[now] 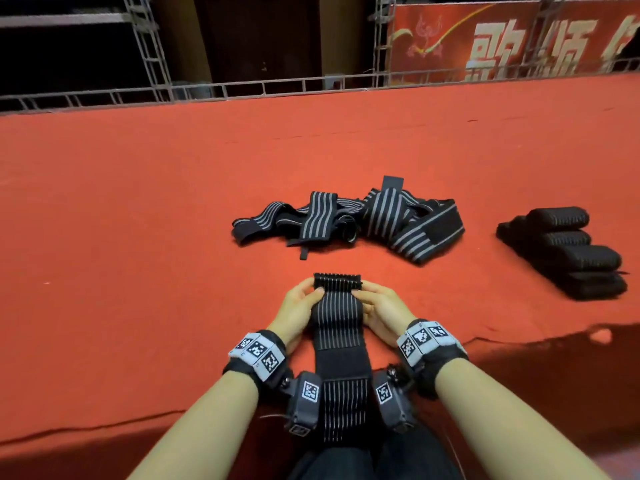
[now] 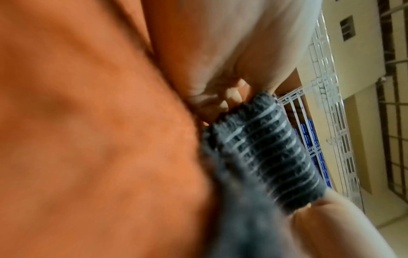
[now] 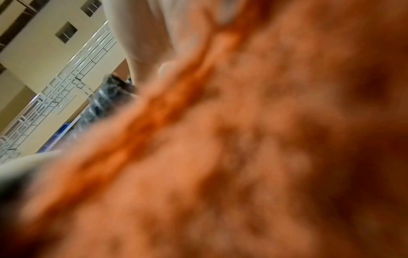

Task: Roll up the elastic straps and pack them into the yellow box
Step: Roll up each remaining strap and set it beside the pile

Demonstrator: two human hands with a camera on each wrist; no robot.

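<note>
Head view: from above and behind, facing forward and down over the red carpet [image 1: 138,220], both forearms in the foreground. Left wrist view: very near the carpet, sideways, facing along the hand at the strap [image 2: 271,148]. Right wrist view: pressed close to blurred carpet, facing the same strap. Shared by all three: strap and carpet.

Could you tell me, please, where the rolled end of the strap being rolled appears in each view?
Head: rolled end, lower centre, between both thumbs.
Left wrist: right of centre, running diagonally.
Right wrist: a blurred sliver at upper left.
Shared landmark: the red carpet beneath it.
</note>
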